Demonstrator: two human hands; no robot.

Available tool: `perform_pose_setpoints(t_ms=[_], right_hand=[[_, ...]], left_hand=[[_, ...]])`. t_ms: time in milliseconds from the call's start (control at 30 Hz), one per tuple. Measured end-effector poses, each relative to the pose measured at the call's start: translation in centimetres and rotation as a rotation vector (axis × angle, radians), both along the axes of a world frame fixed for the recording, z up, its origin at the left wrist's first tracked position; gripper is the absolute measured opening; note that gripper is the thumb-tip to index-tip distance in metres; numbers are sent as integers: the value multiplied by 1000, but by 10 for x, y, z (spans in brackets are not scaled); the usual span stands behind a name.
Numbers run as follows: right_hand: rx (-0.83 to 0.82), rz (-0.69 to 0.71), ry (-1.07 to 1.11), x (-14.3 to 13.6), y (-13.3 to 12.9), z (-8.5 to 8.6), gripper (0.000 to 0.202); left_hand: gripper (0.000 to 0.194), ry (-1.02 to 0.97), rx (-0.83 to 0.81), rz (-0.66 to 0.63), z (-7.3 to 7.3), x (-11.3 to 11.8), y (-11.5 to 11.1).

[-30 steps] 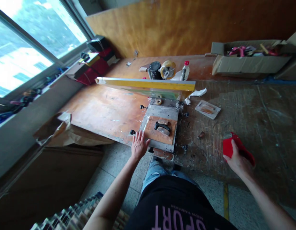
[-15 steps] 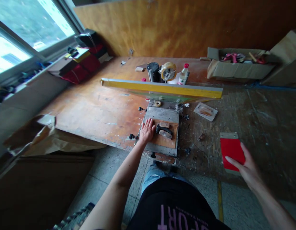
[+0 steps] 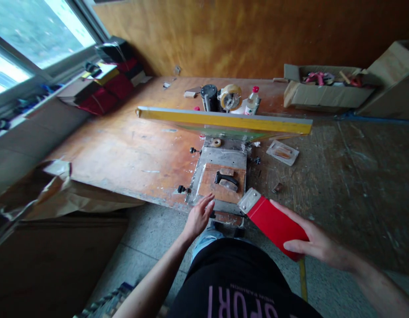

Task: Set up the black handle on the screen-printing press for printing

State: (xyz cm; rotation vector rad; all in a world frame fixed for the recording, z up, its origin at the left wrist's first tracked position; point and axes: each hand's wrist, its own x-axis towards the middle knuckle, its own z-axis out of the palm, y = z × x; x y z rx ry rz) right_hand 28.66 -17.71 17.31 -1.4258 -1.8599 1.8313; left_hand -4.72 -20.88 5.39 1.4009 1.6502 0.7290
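The person's right hand (image 3: 318, 240) has its fingers clamped on a flat red case (image 3: 273, 225), held by the near edge of the desk (image 3: 125, 150), its metal end pointing far and left. The left hand (image 3: 198, 216) has nothing in it, fingers stretched out by the metal plate (image 3: 220, 155); from here I can't tell whether they touch. A wooden board (image 3: 207, 181) with a black handle (image 3: 227, 179) lies on the plate.

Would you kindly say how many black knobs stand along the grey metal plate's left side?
2: one black knob toward the far end of the rectangular grey metal plate, another knob toward its near end.
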Motion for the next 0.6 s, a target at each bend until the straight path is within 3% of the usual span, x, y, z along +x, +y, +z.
perform_pose_setpoints(t_ms=[100,200,300,400,600], right_hand=[[-12,251,-34,-16,5,12,86],[43,401,-51,-26,9,21,85],[122,475,-100,-31,12,25,83],[135,501,-132,-35,13,27,83],[125,395,-216,-46,12,32,94]], left_hand=[[58,-663,-231,7,30,25,-1],[52,-1021,-357,33,44,39,0],[38,-1067,-384,161,46,40,-2],[39,-1013,-318,243,48,39,-5],[37,-747,-97,316,58,45,-7]])
